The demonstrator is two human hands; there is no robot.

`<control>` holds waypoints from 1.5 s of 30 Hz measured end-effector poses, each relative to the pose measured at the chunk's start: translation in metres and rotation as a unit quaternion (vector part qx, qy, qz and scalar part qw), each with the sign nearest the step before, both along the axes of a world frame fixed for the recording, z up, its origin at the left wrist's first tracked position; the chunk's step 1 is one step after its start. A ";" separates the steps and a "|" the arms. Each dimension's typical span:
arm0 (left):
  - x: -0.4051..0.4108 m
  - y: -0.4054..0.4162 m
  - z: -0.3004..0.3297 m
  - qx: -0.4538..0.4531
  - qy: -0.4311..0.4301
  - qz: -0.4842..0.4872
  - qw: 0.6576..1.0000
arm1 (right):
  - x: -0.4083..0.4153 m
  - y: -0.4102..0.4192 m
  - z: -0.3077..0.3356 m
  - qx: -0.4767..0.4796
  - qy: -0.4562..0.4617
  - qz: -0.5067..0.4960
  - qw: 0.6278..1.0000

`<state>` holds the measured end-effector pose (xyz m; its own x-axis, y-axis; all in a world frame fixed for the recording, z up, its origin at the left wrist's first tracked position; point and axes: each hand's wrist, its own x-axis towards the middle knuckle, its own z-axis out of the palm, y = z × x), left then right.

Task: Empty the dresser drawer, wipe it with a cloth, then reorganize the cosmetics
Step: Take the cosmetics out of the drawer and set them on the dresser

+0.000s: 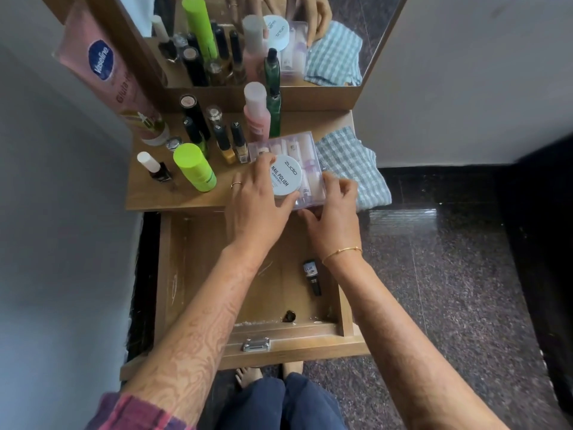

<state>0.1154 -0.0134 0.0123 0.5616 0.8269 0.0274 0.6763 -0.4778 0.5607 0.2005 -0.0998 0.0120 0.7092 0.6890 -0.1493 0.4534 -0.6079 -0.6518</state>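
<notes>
Head view. We see both hands at the near edge of the worktop (173, 198), above the open drawer (173, 274). The left hand (257, 197) curls around a white jar (286, 176) labelled "NAIL POLISH", fingers on its far rim and thumb on its near side. The jar rests on a clear case (305, 150) of small vials. The right hand (333, 209) grips the case's near right corner, fingers on top and thumb below its edge.

Just right of the right hand lies a checked cloth (350, 159), touching the case. Left of the left hand stand a green bottle (193, 167) and a white-capped polish (153, 167). Beyond the hands, dark-capped polishes (217, 135) cluster beside a pink bottle (256, 114) and a dark green bottle (274, 114). A Vaseline tube (107, 69) leans at far left, beside the mirror (356, 32).

Below the right wrist, one black tube (311, 277) lies on the drawer floor, apart from both hands.
</notes>
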 end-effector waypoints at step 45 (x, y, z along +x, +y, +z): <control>0.009 0.009 -0.012 0.074 0.031 0.020 0.997 | 0.084 0.069 0.041 -0.331 -0.091 0.117 0.932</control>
